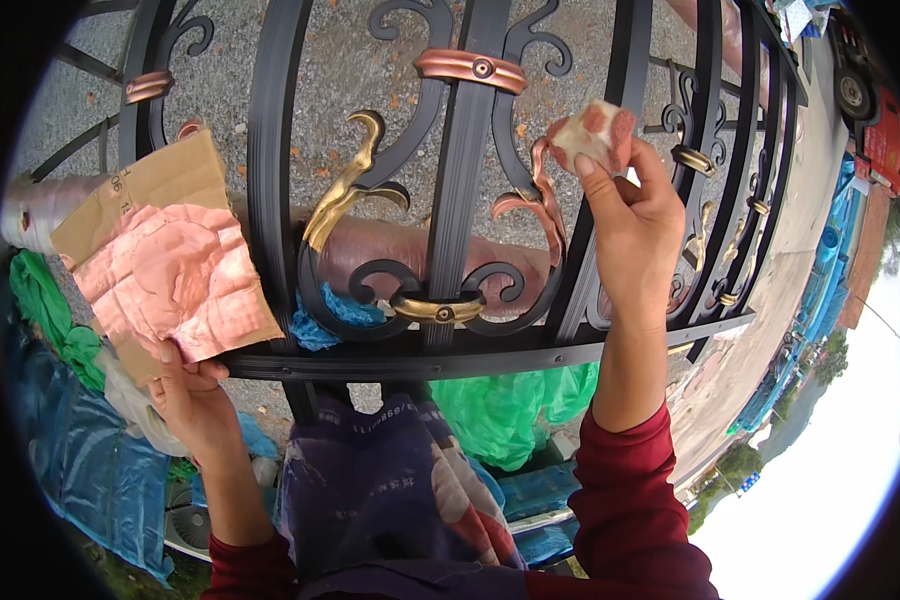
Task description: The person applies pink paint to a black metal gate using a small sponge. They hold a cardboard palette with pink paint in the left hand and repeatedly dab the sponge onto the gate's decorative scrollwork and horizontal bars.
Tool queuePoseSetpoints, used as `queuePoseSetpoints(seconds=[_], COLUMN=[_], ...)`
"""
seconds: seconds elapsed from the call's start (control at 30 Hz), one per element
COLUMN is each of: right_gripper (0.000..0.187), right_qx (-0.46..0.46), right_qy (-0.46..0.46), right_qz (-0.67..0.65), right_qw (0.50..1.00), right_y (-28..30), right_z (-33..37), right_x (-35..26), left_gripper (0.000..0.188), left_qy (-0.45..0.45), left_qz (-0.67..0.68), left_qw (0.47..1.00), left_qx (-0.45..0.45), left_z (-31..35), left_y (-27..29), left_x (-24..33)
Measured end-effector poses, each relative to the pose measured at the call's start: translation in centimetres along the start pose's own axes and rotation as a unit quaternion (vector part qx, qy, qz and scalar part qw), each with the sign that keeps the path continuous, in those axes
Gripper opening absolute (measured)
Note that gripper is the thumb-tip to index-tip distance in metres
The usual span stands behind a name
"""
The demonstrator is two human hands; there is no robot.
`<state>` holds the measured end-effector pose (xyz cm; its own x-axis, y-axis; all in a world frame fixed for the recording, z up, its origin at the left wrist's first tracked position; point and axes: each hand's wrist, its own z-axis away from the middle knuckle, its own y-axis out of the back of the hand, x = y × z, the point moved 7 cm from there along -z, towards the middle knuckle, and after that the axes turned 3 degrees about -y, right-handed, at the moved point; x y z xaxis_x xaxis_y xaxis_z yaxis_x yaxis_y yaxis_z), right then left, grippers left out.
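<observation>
My left hand (192, 405) grips the lower edge of a piece of brown cardboard (170, 165), thumb on top. Wet-looking copper-pink paint (175, 265) covers most of the cardboard. Between the thumb and fingers of my right hand (638, 235) is a small off-white sponge (592, 140) stained with pink paint. The sponge is over a black metal railing panel (458, 190), close to a copper-coloured scroll leaf (540, 205); whether they touch I cannot tell. Gold paint marks another scroll leaf (335, 200) and the lower collar (438, 309), while the upper collar (470, 70) is copper.
Behind the bars lies a long plastic-wrapped roll (395, 250) on gravel. Green plastic (515, 410) and a crumpled blue bag (335, 318) are by the bottom rail. Blue sheeting (100, 450) spreads at the lower left. A red vehicle (880, 130) stands at the far right.
</observation>
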<state>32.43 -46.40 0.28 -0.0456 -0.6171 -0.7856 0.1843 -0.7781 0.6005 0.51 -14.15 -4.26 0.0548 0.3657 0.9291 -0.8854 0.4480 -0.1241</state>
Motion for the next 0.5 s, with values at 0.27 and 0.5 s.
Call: queuePoseSetpoints(seconds=[0.27, 0.5], right_gripper=[0.025, 0.026], right_qx=[0.042, 0.035], right_qy=[0.003, -0.039], right_qz=[-0.025, -0.052], right_qw=[0.999, 0.997], right_y=[0.4, 2.2], right_z=[0.9, 2.2], right_x=[-0.5, -0.8], left_gripper=[0.012, 0.017], left_qy=[-0.003, -0.002], left_qz=[0.014, 0.022], left_qw=[1.0, 0.999], left_qx=[-0.015, -0.028], left_z=[-0.2, -0.5], left_y=[-0.5, 0.6], left_x=[0.7, 0.4])
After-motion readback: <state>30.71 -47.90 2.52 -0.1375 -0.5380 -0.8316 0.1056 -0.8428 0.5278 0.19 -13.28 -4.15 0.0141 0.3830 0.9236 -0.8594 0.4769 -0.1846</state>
